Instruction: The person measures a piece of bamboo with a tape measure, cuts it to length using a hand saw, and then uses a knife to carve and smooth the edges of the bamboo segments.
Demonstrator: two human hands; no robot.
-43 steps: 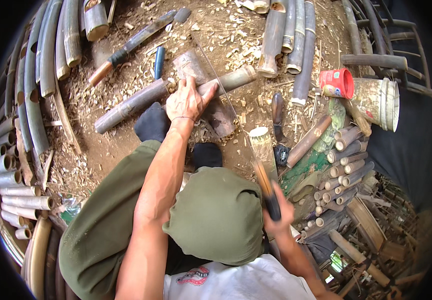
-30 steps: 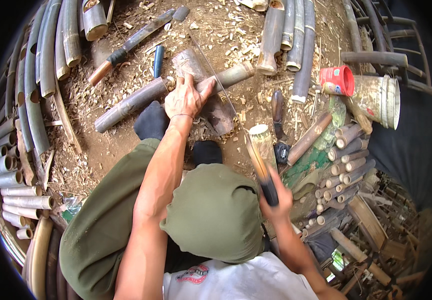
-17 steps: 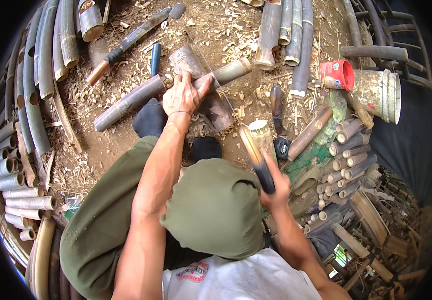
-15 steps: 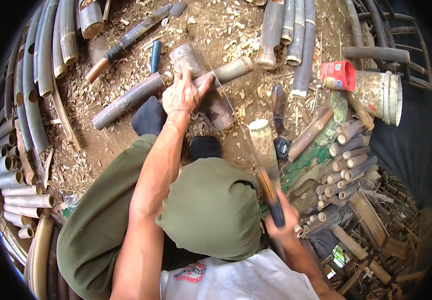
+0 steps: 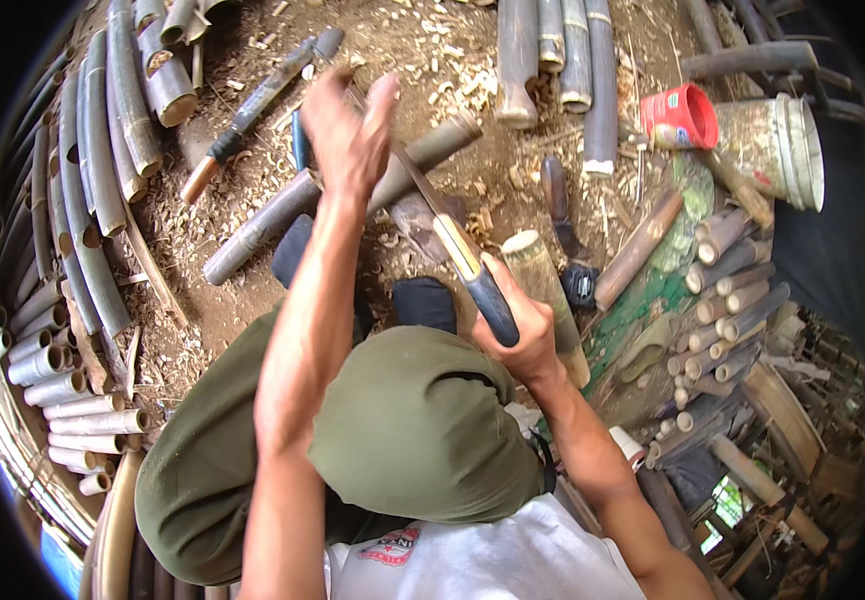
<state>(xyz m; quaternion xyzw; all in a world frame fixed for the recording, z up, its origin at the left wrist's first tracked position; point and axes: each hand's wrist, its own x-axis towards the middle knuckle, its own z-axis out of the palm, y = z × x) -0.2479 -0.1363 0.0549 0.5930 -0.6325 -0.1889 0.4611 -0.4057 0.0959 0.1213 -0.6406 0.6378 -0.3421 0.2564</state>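
I judge that I am partway through sawing. My right hand (image 5: 519, 318) is wrapped firmly around the dark grip of the handsaw (image 5: 459, 250), whose blade points to 11 o'clock across the bamboo tube (image 5: 431, 160). Whether its teeth sit in a cut, I cannot tell. My left hand (image 5: 348, 140), at 11 o'clock, is blurred, loosely spread and holding nothing I can see; the blade's far end runs behind it. The tube lies straight ahead at 12, over a brown wooden block (image 5: 418, 235), its far end slanting toward 2 o'clock.

Another stroke would, I think, call for my left palm pressing the tube onto the block, fingers well off the toothed edge.

For room, the shaving-strewn ground (image 5: 443, 60) opens toward 12. A second bamboo tube (image 5: 265, 228) bounds the 10 o'clock side. Nearer me, my dark-covered foot (image 5: 425, 303) sits just below the block, so I would mind the blade there. A thick pale-topped bamboo post (image 5: 548, 300) stands just beside my right hand at 3 o'clock, which seems to narrow the pull-back; the stacked bamboo pieces (image 5: 723, 290) lie beyond it.
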